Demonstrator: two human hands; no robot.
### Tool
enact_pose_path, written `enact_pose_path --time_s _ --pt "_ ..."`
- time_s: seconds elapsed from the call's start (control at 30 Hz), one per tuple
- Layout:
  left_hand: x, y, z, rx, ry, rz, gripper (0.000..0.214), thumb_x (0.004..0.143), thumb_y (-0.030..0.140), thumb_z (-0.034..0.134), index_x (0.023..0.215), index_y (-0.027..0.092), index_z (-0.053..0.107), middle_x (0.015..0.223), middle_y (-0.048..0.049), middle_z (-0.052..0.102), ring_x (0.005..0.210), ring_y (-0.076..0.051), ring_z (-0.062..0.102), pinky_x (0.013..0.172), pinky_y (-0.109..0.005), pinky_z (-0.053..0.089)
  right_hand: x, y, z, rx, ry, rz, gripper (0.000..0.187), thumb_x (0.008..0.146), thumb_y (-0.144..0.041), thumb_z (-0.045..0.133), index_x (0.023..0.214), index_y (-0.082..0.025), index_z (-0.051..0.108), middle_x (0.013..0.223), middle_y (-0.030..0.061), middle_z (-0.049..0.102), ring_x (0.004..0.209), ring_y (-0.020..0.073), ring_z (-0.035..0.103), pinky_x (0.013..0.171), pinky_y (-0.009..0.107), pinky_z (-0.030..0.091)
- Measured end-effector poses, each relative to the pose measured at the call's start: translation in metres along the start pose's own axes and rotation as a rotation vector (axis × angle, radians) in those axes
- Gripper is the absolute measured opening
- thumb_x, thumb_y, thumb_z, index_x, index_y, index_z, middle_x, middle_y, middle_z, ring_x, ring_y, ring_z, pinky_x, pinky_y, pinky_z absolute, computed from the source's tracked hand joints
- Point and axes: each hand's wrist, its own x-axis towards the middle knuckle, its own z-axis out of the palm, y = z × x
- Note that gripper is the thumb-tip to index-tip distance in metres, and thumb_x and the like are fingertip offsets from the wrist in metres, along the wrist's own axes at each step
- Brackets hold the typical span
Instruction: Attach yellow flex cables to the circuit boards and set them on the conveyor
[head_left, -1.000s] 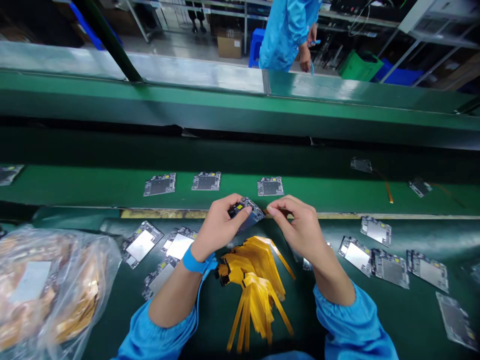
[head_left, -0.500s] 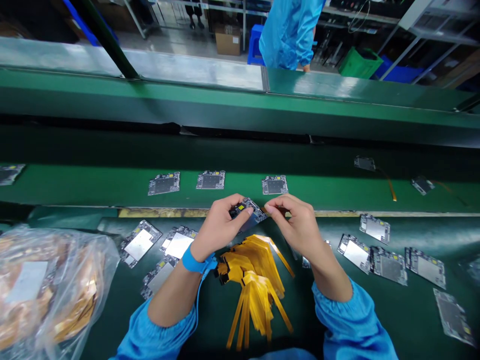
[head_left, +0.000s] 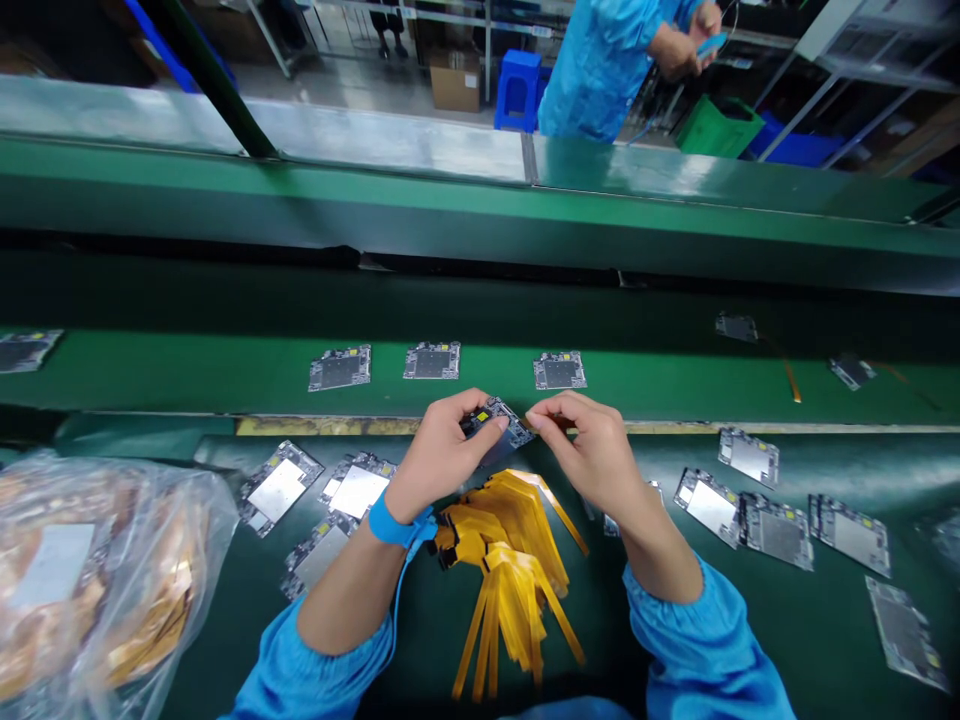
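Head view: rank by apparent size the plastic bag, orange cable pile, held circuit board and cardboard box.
1. Plastic bag
2. Orange cable pile
3. Held circuit board and cardboard box: too close to rank; the left hand hides part of the board, and the box is farther off.

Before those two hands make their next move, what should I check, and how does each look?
1. Left hand holding the dark circuit board with a yellow square: ok.
2. Right hand, thumb and forefinger pinched at the board's edge: ok.
3. What that pinch holds: cannot tell, too small.
4. Blue band around the left wrist: ok.
5. Flat golden ribbon strips neatly squared up: not ok, they fan out.
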Motion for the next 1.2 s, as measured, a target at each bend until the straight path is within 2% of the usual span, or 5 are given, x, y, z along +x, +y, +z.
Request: enact_pose_path --time_s 0.23,0.73,0.93,1.07,1.2 --pt "0.002 0.001 0.002 -0.049 0.047 -0.059 0.026 0.077 0.035 0.076 0.070 0.018 0.057 0.064 0.0032 0.056 0.061 -0.012 0.051 0.057 -0.024 0.041 -0.002 -0.003 0.002 -0.011 -0.003 -0.018 0.016 0.100 -0.024 0.060 0.088 -0.023 0.072 0.081 0.0024 0.073 0.072 0.0171 0.066 0.066 0.028 0.049" --pt "-0.002 -0.003 0.010 0.164 0.197 -0.063 0.039 0.074 0.039 0.071 0.063 0.021 0.038 0.059 0.0063 0.037 0.057 -0.011 0.037 0.053 -0.025 0.028 -0.002 -0.012 0.003 0.015 -0.021 0.006 0.015 0.100 -0.020 0.058 0.090 -0.021 0.069 0.082 0.0009 0.072 0.072 0.0148 0.065 0.068 0.026 0.046" --pt "0.001 -0.005 0.008 0.083 0.122 -0.042 0.031 0.078 0.041 0.071 0.067 0.020 0.051 0.061 0.0036 0.050 0.060 -0.013 0.049 0.055 -0.026 0.037 -0.002 -0.007 0.002 0.037 -0.048 0.046 0.012 0.099 -0.024 0.060 0.095 -0.023 0.071 0.085 0.0005 0.075 0.073 0.0153 0.068 0.070 0.026 0.048" --pt "0.003 -0.008 0.007 0.002 0.127 0.007 0.026 0.083 0.038 0.070 0.100 0.020 0.066 0.096 -0.0039 0.072 0.090 -0.021 0.068 0.075 -0.031 0.052 -0.002 -0.002 -0.008 -0.003 0.018 0.055 0.016 0.098 -0.027 0.060 0.093 -0.023 0.074 0.085 0.0024 0.077 0.073 0.0165 0.069 0.069 0.027 0.050" --pt "0.002 -0.010 0.000 0.033 0.244 0.070 0.042 0.087 0.036 0.067 0.126 0.023 0.062 0.131 -0.0088 0.066 0.119 -0.025 0.064 0.079 -0.032 0.055 0.007 0.022 -0.045 -0.106 0.164 0.092 0.018 0.095 -0.035 0.063 0.093 -0.022 0.076 0.085 0.0048 0.078 0.070 0.0177 0.068 0.067 0.029 0.052"
